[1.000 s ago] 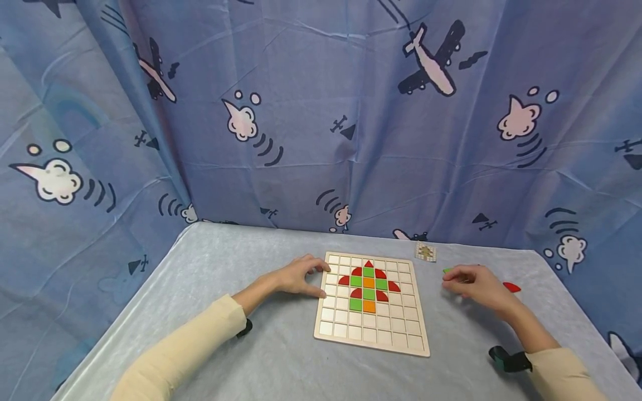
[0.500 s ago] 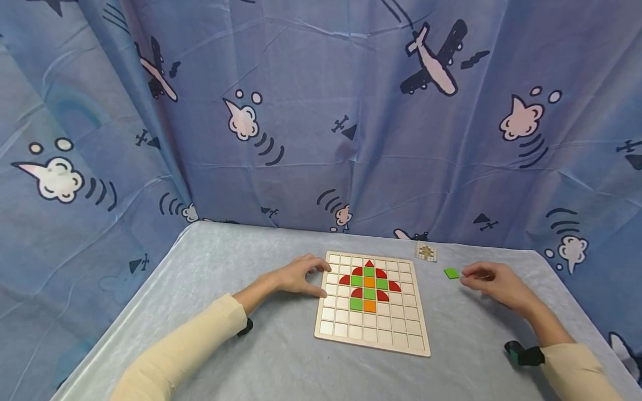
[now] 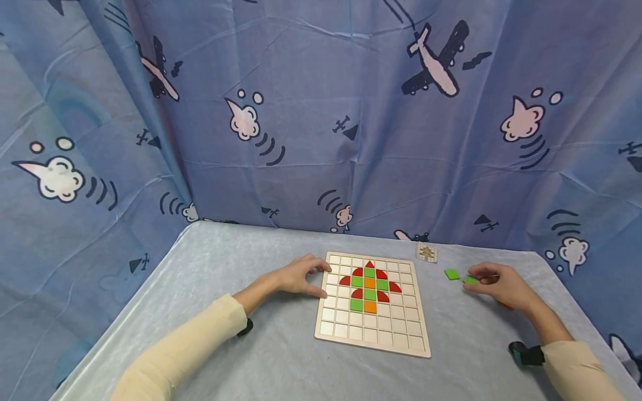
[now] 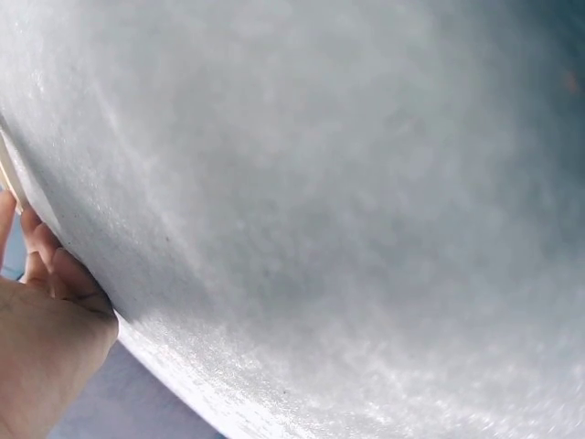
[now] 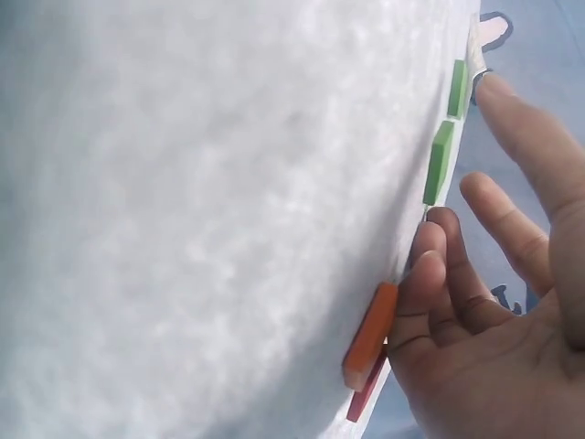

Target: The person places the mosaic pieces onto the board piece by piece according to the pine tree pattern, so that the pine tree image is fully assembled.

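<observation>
A pale wooden grid board [image 3: 346, 329] lies on the table, bearing a pattern of red, green and orange pieces. My left hand [image 3: 300, 277] rests at its left edge, thumb and fingers spread, fingertips right at the rim. To the right of the board, my right hand [image 3: 504, 287] is low over the table, thumb and index finger apart on either side of a green square tile [image 3: 470, 279]. Another green tile [image 3: 452, 274] lies just left of that. In the right wrist view, an orange piece [image 5: 370, 334] and a red piece [image 5: 367, 395] lie below the curled lower fingers.
A small pattern card [image 3: 427, 252] lies behind the board's far right corner. The pale cloth-covered table [image 3: 261, 356] runs back to a blue curtain [image 3: 301, 139] printed with planes. Each wrist wears a dark band.
My right hand has moved right, away from the first green tile, which now lies uncovered. A second green tile has come into sight between its thumb and index finger. The left hand stays put.
</observation>
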The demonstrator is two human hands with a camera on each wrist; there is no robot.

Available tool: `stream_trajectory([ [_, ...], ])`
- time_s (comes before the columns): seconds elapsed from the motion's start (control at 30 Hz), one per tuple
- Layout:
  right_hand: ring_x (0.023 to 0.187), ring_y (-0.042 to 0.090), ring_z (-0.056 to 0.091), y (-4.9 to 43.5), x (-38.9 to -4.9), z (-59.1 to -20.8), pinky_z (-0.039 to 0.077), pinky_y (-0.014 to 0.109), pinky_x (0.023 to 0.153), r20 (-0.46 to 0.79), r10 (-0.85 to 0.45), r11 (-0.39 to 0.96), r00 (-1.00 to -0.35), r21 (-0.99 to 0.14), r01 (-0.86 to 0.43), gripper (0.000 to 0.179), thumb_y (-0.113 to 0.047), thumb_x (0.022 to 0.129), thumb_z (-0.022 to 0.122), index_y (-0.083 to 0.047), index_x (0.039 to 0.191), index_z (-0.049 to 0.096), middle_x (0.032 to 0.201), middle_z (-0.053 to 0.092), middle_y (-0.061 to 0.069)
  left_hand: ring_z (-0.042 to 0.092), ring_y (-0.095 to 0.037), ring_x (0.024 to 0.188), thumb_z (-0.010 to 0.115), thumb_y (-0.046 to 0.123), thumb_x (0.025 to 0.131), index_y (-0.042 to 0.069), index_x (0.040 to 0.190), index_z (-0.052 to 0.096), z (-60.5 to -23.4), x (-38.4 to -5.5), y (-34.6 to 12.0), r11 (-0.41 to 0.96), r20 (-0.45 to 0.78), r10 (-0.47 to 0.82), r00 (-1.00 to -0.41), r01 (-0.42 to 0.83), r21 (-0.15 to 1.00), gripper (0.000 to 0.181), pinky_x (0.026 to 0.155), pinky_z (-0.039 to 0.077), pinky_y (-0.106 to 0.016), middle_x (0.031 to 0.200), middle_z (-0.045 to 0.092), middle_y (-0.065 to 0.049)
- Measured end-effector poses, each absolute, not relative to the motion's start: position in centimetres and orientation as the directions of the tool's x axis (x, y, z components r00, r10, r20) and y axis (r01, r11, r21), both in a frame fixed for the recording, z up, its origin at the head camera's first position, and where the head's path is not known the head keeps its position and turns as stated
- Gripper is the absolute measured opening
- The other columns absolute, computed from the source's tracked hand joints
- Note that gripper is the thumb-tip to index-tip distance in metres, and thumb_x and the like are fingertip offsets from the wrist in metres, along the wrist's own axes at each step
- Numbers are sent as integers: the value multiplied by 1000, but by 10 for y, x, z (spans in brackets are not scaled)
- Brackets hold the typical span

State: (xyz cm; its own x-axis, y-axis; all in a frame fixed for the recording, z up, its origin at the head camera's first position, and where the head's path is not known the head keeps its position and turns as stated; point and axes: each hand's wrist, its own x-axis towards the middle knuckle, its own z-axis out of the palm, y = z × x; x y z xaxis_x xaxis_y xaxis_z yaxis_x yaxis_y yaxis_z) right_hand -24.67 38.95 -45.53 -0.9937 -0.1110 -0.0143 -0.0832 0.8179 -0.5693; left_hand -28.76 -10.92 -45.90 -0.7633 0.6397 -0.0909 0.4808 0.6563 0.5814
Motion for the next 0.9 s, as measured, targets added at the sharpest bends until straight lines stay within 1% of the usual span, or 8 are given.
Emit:
stream_trajectory([
  [0.07, 92, 13, 60, 390, -248, -457, 48, 15, 69, -11, -106, 825, -994, -560, -82, 63, -39, 82, 80, 5, 123, 63, 118, 67, 25, 54, -21, 115, 80, 43, 81, 24, 132, 55, -459, -288, -109, 659, -91, 638, -764, 482, 577, 60, 103, 44, -40, 129, 54, -3],
  [0.17, 88, 8, 58, 391, -251, -460, 48, 16, 68, -1, -109, 834, -994, -545, -91, 62, -40, 81, 81, 4, 121, 65, 115, 68, 23, 55, -21, 115, 81, 42, 80, 23, 131, 56, -459, -288, -109, 652, -76, 645, -761, 496, 574, 60, 103, 44, -39, 128, 55, -3],
  [0.33, 81, -1, 54, 393, -254, -462, 48, 17, 68, -6, -121, 825, -993, -556, -97, 53, -35, 82, 80, 3, 116, 68, 108, 70, 17, 56, -21, 114, 81, 40, 80, 22, 131, 57, -459, -288, -108, 643, -60, 654, -754, 513, 569, 59, 103, 44, -37, 127, 57, -4],
  [0.5, 78, -2, 53, 396, -255, -464, 48, 17, 67, -14, -125, 823, -992, -560, -96, 49, -31, 83, 80, 3, 115, 68, 105, 70, 15, 56, -20, 114, 81, 41, 80, 23, 131, 57, -459, -288, -108, 647, -61, 652, -756, 513, 565, 59, 103, 44, -37, 128, 57, -4],
  [0.7, 77, -3, 53, 395, -253, -461, 48, 17, 66, -6, -116, 817, -993, -570, -91, 48, -29, 83, 80, 4, 116, 67, 106, 70, 16, 56, -20, 114, 82, 41, 80, 23, 131, 57, -459, -288, -108, 646, -63, 650, -757, 506, 571, 59, 103, 44, -38, 127, 56, -4],
  [0.9, 79, -6, 53, 393, -250, -456, 49, 15, 67, 14, -138, 802, -990, -585, -120, 45, -24, 84, 79, 4, 117, 66, 112, 69, 21, 55, -20, 114, 82, 41, 79, 23, 130, 57, -460, -289, -109, 643, -67, 648, -758, 498, 582, 60, 104, 44, -38, 127, 56, -4],
])
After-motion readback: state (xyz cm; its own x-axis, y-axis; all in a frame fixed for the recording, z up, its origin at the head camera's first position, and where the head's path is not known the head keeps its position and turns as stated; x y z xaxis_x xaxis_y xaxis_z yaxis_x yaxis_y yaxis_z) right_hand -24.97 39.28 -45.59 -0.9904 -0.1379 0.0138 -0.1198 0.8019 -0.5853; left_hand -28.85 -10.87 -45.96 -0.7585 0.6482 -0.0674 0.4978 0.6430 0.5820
